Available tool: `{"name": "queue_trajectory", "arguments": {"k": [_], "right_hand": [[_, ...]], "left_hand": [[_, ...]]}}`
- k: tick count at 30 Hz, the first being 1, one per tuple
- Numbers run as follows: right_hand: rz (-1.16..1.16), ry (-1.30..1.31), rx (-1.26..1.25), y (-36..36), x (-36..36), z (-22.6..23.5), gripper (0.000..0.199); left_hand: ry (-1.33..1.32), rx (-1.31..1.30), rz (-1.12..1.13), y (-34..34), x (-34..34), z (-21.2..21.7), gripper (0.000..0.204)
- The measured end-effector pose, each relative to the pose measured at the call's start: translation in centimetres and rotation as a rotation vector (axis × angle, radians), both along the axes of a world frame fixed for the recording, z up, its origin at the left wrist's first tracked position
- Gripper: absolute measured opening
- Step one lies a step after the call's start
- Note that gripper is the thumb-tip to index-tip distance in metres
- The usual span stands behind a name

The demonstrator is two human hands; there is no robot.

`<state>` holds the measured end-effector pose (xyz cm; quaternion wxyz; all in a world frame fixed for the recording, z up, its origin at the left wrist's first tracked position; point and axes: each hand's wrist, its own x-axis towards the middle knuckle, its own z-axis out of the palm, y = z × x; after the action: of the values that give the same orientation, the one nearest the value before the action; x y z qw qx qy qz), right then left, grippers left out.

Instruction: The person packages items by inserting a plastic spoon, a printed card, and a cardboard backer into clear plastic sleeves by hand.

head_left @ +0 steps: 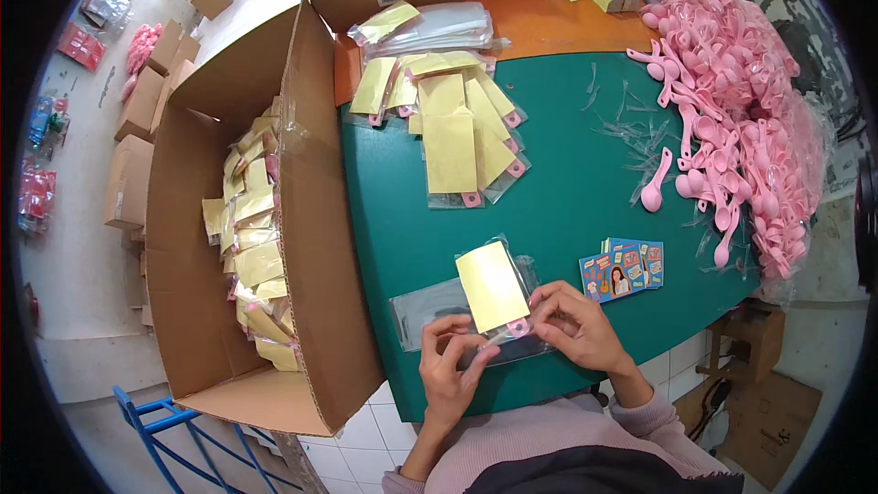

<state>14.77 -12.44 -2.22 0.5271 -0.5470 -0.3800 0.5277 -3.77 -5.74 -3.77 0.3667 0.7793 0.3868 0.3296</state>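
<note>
Farthest to the left of the left hand stands a tall cardboard box [325,238], with its opening facing up, and inside it lie many yellow-backed packets [259,263], heaped one over another. Just beside the left hand, toward its upper left, some flat clear plastic bags [416,309] lie on the green bench [549,210]. Well beyond the left hand is a loose, overlapping group of similar packets [450,151], and pink handle ends show at several of their lower edges.

The left hand [450,361] has its thumb and forefinger pinched on the near edge of a plastic packet [491,286]. This packet is between the two hands and a little beyond them, slightly tilted to the left. Its film is transparent and shiny; a plain pale-yellow rectangular card covers most of it, and a pink handle end with a hole [519,327] appears below the card. The right hand [578,327], its fingers bent, grips the packet's lower right edge.

To the right of this hand, and farther, lie colourful printed cards [615,273], partly overlapping. Beyond them rests a single pink spoon [657,181], near a large heap of pink spoons [764,142].
</note>
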Motion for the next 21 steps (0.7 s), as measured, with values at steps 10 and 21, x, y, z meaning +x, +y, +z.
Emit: {"name": "queue_trajectory", "arguments": {"k": [10,21], "right_hand": [[-0.150,0.000,-0.227,0.3,-1.7,-0.2,0.008],[-0.156,-0.021,-0.189,0.5,-2.2,0.4,0.023]], "left_hand": [[-0.143,-0.765,0.044,-0.8,-0.3,-0.2,0.010],[-0.301,-0.788,0.031,-0.9,-0.4,-0.3,0.029]]}}
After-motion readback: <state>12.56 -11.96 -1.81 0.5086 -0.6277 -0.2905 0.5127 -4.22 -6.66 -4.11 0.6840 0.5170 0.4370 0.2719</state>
